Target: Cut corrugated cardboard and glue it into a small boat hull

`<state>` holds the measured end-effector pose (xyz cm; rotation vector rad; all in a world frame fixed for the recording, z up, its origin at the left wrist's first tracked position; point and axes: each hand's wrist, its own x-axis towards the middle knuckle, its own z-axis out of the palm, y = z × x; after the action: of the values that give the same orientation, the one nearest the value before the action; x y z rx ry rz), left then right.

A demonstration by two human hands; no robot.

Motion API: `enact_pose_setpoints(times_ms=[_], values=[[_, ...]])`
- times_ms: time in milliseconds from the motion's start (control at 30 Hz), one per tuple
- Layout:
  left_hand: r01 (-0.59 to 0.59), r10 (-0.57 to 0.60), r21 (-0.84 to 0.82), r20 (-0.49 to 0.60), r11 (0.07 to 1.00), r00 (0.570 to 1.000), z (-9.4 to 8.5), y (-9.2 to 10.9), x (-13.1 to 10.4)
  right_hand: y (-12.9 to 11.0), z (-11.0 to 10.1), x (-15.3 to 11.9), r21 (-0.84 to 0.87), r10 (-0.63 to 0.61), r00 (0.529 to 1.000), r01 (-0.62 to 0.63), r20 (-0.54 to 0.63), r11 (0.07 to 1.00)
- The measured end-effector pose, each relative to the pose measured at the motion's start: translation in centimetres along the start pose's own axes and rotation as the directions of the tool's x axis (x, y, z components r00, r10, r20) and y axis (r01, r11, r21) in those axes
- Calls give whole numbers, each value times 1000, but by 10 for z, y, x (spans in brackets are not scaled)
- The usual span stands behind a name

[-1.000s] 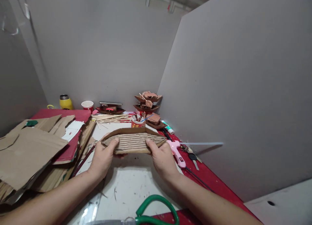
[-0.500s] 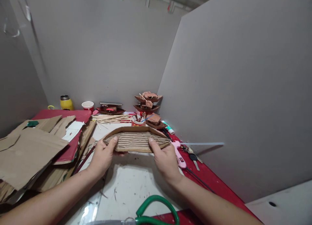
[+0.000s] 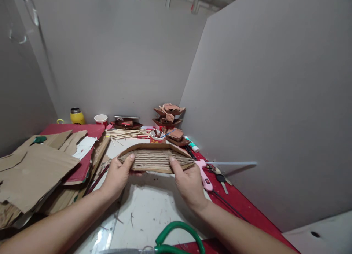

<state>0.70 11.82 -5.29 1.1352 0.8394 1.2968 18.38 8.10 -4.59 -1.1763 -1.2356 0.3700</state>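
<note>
A cardboard boat hull [image 3: 152, 158] with a ribbed floor and a raised rim is held above the white work surface. My left hand [image 3: 118, 175] grips its left end, thumb on the ribbed floor and fingers underneath. At the right end my right hand [image 3: 188, 180] is closed on the hull the same way, thumb inside. Just right of that hand lies a pink glue gun [image 3: 205, 176] with a long clear glue stick. Green-handled scissors [image 3: 178, 239] rest near me at the bottom edge.
Cardboard sheets [image 3: 38, 173] are piled at left. Farther back are a yellow bottle [image 3: 77, 117], a paper cup [image 3: 101, 120], thin wooden sticks [image 3: 128, 133], a cup of brown pieces [image 3: 157, 137] and stacked brown model boats [image 3: 168, 121]. Keys [image 3: 220, 178] lie at right, before grey panels.
The whole view has shifted slightly, so things appear a little farther right. Both hands keep the same hold on the hull.
</note>
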Motion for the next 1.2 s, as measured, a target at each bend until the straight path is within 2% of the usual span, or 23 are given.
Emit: enact_pose_setpoints(times_ms=[333,567,733,1033,1200], values=[[0,1,-29,28,1000,1000,-1,-3,3,1,1,0,4,-13,1000,13,-17,1000],[10,-10,-34,25,999,1000,0,1,1,0,2,2,18,39,999,-39,-8,999],[16,-16,-16,-9,1000,1000,0,0,1,2,3,1,84,86,996,-87,16,993],[-6,6,1,-47,1000,999,1,-1,0,5,4,2,79,89,995,-91,37,993],[30,-29,21,-48,999,998,0,-4,1,10,5,2,124,113,992,-118,49,985]])
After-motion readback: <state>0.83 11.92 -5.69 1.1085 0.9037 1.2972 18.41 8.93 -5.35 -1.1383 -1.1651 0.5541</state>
